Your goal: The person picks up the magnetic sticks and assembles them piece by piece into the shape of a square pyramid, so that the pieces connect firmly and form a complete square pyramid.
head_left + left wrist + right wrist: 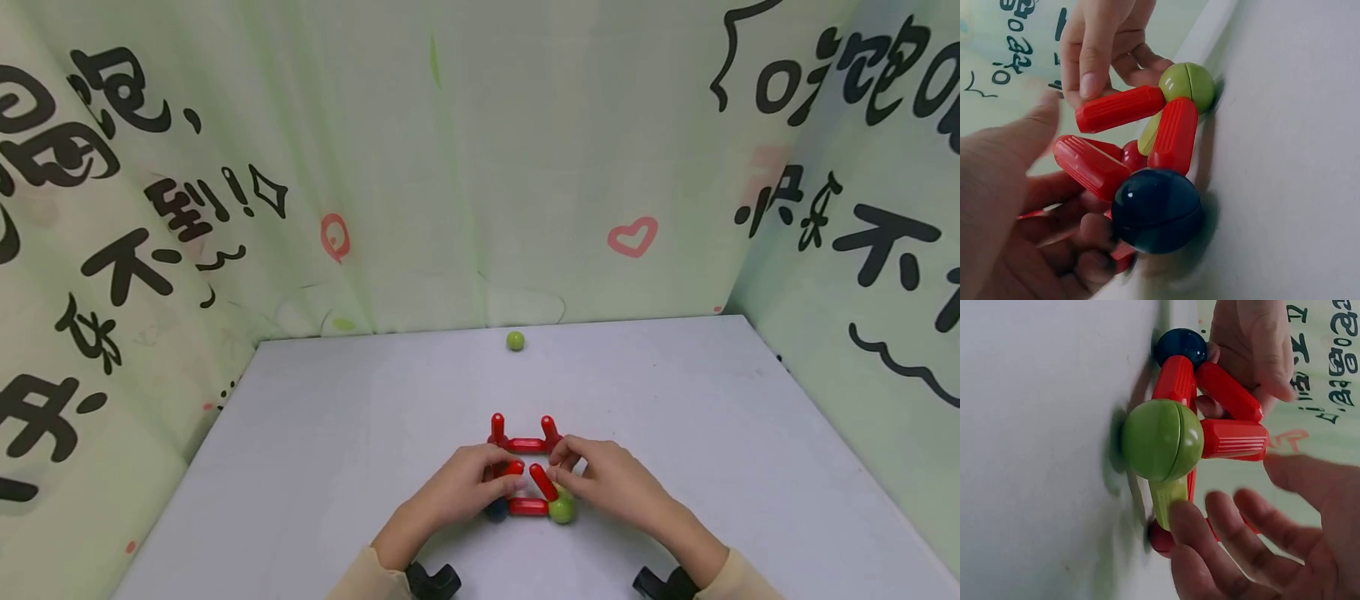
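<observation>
A small frame of magnetic sticks and balls stands on the table. Its near side has a dark blue ball (1157, 211), a red stick (528, 507) and a green ball (1161, 440). One upper red stick (1092, 165) leans up from the blue ball, another red stick (1235, 439) from the green ball. My left hand (468, 482) is around the blue ball's corner, fingertips against it, thumb apart from the leaning stick. My right hand (607, 479) is at the green ball's corner; its fingers lie by a yellow-green stick (1169, 500), thumb near the upright stick's end.
The frame's far side has a red crossbar (527, 445) and two raised red sticks. A loose green ball (515, 340) lies near the back edge of the white table (360, 400). Printed curtains (450, 167) stand around the back and sides.
</observation>
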A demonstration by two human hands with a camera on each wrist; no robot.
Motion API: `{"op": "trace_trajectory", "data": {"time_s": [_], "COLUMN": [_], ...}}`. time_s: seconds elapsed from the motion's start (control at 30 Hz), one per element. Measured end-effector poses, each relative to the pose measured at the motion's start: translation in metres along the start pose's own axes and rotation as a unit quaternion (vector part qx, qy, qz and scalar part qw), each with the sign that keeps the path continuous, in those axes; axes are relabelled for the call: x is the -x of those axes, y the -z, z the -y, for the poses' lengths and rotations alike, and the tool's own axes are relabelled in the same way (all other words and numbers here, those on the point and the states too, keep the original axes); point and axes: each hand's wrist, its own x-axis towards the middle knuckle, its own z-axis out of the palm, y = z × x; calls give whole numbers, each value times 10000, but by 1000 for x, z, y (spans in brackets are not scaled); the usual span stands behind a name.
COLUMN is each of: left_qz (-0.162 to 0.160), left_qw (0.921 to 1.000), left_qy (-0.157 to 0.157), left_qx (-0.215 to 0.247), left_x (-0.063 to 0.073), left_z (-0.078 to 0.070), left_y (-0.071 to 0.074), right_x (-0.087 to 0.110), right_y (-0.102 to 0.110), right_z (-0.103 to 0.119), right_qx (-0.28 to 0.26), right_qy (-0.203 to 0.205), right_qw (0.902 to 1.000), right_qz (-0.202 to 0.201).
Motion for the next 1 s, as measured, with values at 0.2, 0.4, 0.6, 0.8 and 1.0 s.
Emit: {"op": "trace_trajectory", "data": {"time_s": [0.2,0.4,0.6,0.8,1.0], "left_qz": [-1734,-2204,-1686,-1462,-1240], "left_qw": [9836,9692,9762,9800,9830], "left_qy": [-70,222,405,476,460], "left_qx": [485,1078,1300,1266,1276], "left_x": [-2,-8,-12,-10,-10], "left_z": [6,11,16,16,16], "left_y": [-1,0,-3,-6,-8], "right_x": [-9,-17,-19,-18,-18], "right_y": [4,3,0,-4,-5], "right_z": [3,3,5,7,6], "right_qx": [-257,-741,-1061,-1130,-1044], "right_qy": [-556,-318,-426,-540,-378], "right_qw": [9959,9957,9932,9921,9938], "right_qz": [-665,-465,-213,-57,50]}}
